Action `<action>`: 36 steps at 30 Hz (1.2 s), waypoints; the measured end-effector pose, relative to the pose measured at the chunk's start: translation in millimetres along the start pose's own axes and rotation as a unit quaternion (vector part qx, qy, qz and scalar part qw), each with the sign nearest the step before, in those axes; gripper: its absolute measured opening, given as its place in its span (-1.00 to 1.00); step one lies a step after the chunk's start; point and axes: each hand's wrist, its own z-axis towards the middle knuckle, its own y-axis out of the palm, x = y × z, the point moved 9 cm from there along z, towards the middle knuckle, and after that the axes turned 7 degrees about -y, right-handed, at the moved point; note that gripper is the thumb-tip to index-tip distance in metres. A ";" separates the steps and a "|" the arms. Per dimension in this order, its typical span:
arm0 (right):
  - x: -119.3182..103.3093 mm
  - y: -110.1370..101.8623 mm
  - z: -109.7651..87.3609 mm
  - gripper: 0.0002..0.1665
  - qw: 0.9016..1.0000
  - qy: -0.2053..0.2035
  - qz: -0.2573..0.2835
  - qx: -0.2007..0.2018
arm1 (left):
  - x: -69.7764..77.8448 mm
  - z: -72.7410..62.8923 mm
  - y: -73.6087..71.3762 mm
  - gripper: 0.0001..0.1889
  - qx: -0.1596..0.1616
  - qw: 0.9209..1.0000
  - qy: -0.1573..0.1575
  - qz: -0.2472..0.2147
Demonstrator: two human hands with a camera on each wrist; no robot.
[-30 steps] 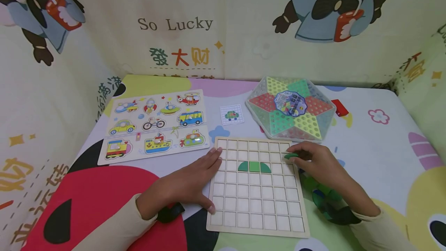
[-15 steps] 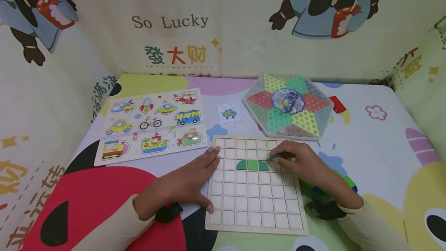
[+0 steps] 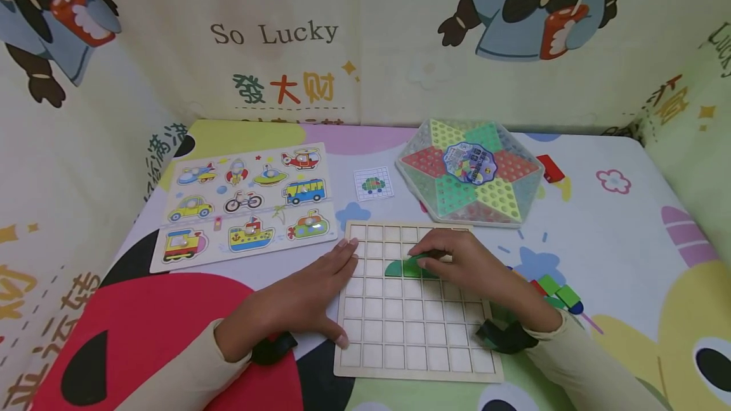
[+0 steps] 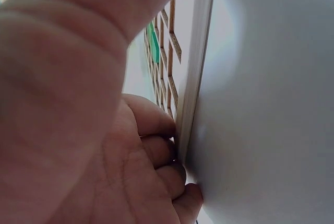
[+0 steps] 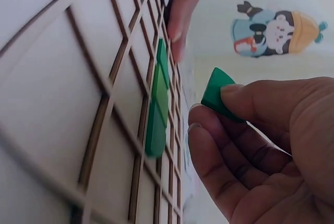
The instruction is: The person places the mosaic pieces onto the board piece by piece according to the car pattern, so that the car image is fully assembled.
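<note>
A wooden grid board (image 3: 419,355) lies in front of me, with a row of green pieces (image 5: 159,98) set in its upper cells: a lighter square between two darker rounded ones. My right hand (image 3: 471,268) is over that row and partly covers it. Between thumb and fingertips it pinches a dark green quarter-circle piece (image 5: 219,89), held clear of the board in the right wrist view. My left hand (image 3: 305,293) rests along the board's left side, fingers extended at the upper edge and thumb lower down. In the left wrist view its fingertips touch the wooden rim (image 4: 194,72).
Loose coloured pieces (image 3: 568,295) lie right of the board, partly behind my right forearm. Beyond the board are a small pattern card (image 3: 374,184) and a hexagonal star-patterned game box (image 3: 471,198). A vehicle picture puzzle (image 3: 271,205) lies at the left.
My right hand has moved left with the green piece, from the board's right edge to over the row of green pieces. The left hand stays at the board's left edge.
</note>
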 end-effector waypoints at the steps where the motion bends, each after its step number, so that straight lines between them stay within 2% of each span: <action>1: -1.6 1.9 1.9 -0.79 1.000 -0.002 0.003 -0.004 | 0.2 0.0 -0.1 0.25 0.000 1.000 0.000 -0.001; 14: -14.8 23.5 15.5 -0.79 0.999 0.000 0.014 -0.038 | 1.0 -0.2 0.1 0.25 -0.004 1.000 -0.004 0.004; 24: -25.8 40.3 24.5 -0.78 0.997 -0.043 0.027 -0.057 | 1.2 -1.2 -1.8 0.25 -0.003 1.000 0.000 0.002; 36: -20.6 65.1 27.6 -0.82 0.994 0.006 0.016 -0.106 | 0.7 -0.6 -1.2 0.25 0.003 1.000 0.004 -0.005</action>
